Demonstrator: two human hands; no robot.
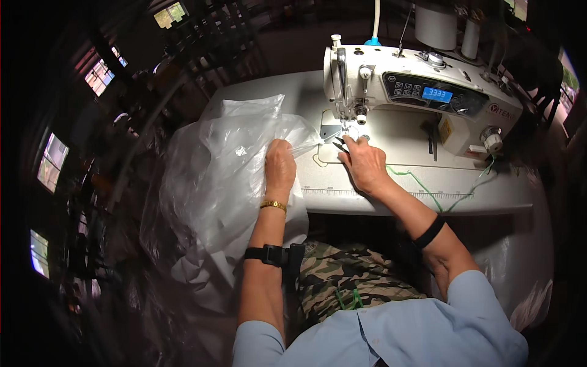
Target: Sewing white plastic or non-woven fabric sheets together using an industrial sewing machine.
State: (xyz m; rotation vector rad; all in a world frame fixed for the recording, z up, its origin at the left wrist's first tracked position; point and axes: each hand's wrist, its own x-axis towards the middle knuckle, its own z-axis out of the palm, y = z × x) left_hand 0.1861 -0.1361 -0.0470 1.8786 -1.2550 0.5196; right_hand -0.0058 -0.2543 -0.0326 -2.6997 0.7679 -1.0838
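Note:
A white sewing machine (428,79) stands on the table, its needle area lit. My left hand (280,165) is closed on a translucent plastic sheet (214,159), left of the needle. From that hand a gathered, twisted end of the sheet stretches right to the presser foot (346,127). My right hand (367,166) is at the needle plate, index finger forward beside the presser foot and the other fingers bent. Small dark pointed tips (337,145) show by its thumb and fingers; the rest of that thing is hidden in the hand.
Green cord (419,183) lies along the table's front right and hangs over its edge. A ruler strip (330,188) runs along the front edge. The plastic drapes off the table's left side. Thread cones (435,27) stand behind the machine. A dark pen-like thing (433,140) lies under the arm.

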